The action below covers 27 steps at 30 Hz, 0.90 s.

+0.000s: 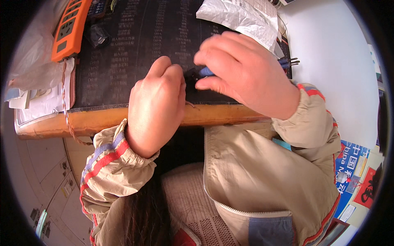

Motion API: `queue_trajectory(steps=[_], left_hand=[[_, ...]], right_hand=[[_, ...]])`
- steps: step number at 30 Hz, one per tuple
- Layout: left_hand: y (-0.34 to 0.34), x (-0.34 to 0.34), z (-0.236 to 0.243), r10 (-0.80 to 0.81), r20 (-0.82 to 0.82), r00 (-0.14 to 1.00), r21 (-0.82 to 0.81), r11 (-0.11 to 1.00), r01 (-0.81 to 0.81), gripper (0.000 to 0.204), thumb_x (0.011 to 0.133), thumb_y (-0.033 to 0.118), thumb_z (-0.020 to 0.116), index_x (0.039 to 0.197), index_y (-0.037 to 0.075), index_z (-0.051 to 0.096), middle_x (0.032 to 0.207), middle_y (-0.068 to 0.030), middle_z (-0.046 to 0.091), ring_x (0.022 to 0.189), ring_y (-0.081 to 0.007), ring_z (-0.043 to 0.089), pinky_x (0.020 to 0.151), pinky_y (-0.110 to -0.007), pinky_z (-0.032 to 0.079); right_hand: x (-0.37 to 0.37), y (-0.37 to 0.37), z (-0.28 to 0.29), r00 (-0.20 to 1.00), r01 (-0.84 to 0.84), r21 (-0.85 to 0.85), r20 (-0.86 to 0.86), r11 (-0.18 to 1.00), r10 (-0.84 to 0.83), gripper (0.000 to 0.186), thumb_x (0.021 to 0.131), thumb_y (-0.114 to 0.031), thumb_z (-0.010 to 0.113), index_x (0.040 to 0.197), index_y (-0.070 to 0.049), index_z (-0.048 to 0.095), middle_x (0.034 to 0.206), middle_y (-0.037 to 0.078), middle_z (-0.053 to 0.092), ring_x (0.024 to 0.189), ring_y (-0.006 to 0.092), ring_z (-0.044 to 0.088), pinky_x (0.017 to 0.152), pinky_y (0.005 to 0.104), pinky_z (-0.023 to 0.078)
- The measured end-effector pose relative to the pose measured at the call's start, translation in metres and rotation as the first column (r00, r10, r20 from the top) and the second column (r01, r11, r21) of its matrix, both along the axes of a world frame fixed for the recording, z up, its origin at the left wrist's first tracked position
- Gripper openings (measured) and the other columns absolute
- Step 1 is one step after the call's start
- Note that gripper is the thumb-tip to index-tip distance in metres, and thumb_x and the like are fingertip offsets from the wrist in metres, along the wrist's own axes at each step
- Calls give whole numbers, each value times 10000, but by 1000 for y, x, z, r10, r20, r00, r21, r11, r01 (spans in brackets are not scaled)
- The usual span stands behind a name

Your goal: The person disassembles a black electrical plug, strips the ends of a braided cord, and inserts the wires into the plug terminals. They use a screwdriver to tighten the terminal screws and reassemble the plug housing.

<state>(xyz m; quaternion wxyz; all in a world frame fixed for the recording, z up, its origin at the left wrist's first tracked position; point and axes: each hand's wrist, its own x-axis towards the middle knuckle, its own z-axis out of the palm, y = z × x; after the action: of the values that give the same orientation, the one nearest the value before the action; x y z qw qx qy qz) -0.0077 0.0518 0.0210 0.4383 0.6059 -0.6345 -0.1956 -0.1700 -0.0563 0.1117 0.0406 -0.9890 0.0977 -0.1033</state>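
My left hand [158,98] is closed above the front edge of the desk, its knuckles turned up. Whatever its fingers hold is hidden behind them. Close to its right, my right hand [248,69] pinches a blue tool with a black end [205,72], slightly blurred; its kind is hard to make out. That black end points at my left fingertips, and I cannot tell whether they touch. A thin reddish wire [191,105] sticks out over the desk edge below the gap between the hands. Blue and black prongs [289,62] show past my right wrist.
A black printed mat [111,78] covers the desk [102,119], which has a rounded wooden edge. An orange power strip [67,37] lies at the far left, its twisted cord [65,98] hanging over the edge. A silvery-white plastic package [242,20] lies far right, near a white wall [328,53].
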Motion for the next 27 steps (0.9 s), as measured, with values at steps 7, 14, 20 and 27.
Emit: queue_trajectory(steps=[7,14,20,27], left_hand=[[1,0,-2,4,1,1000,6,1000,-4,110,894,18,638,829,9,550,908,-185,570,721,-445,626,624,-524,515],[1,-1,-3,23,-23,999,7,1000,-22,104,865,1,646,824,15,552,921,-176,573,723,-430,634,617,-507,521],[3,-5,-8,45,-7,999,-15,999,-45,111,821,-13,663,822,14,555,930,-158,568,709,-390,653,622,-473,546],[2,-4,-13,32,-13,999,-45,998,-33,124,783,-30,661,822,4,548,924,-164,565,729,-380,661,631,-465,551]], right_hand=[[2,-3,27,949,-56,22,-309,998,60,119,876,-28,657,973,-12,591,936,106,574,812,317,621,698,399,530],[18,2,25,893,-256,-165,-419,952,167,128,805,-110,650,814,-25,554,792,88,477,671,229,594,586,331,508],[32,5,21,847,-9,-92,-530,996,-41,194,892,-163,686,800,-13,603,757,109,578,614,292,622,558,390,520],[33,15,29,795,25,-195,-591,980,-137,224,887,-174,699,796,-37,547,669,109,608,645,312,674,551,415,524]])
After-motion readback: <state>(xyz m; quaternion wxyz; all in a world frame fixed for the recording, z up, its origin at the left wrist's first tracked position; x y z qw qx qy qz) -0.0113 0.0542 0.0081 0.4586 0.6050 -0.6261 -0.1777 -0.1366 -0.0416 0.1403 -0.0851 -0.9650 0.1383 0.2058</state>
